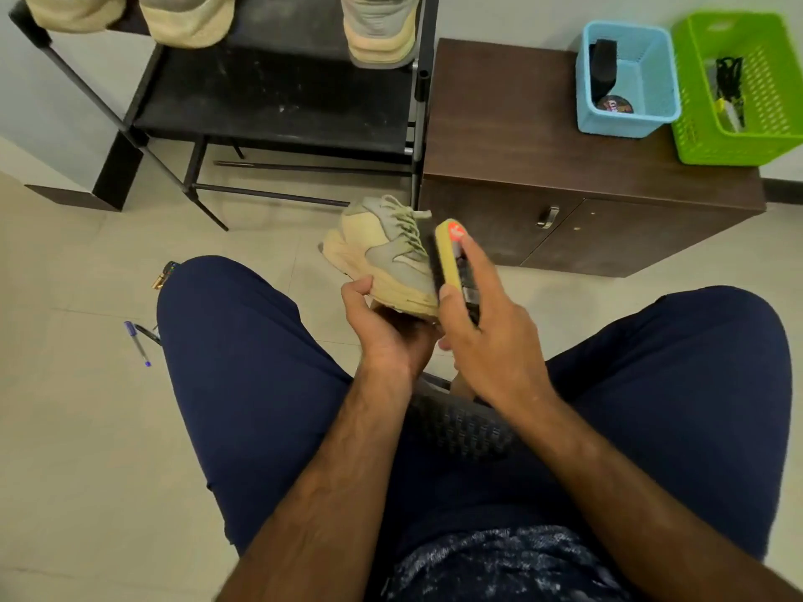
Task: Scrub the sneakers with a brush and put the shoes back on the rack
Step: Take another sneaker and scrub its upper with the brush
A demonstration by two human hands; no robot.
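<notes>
The sneaker [378,254], cream and grey with pale laces, was held up above the tiled floor [87,427], between the knees of the seated person and in front of the low end of the rack [278,106]. The left hand [382,328] gripped it from below, with the palm under the sole and the thumb curled over the edge of the sole. The brush [447,262], which had a yellow back and dark bristles, lay against the right side of the sneaker, bristles turned to the shoe. The right hand [491,336] held the brush firmly, the thumb on its near edge and the fingers wrapped over its back. On the upper shelf of the black rack stood three more pale shoes, one at the right end [380,32] and two at the left [187,19]; only their lower parts were in view. Just beside the rack, on the right, was a brown cabinet [499,115], and on its top stood a blue basket [621,122] with dark things inside and, touching it, a green basket [717,145]. Pens [138,343] lay on the floor near the left knee.
</notes>
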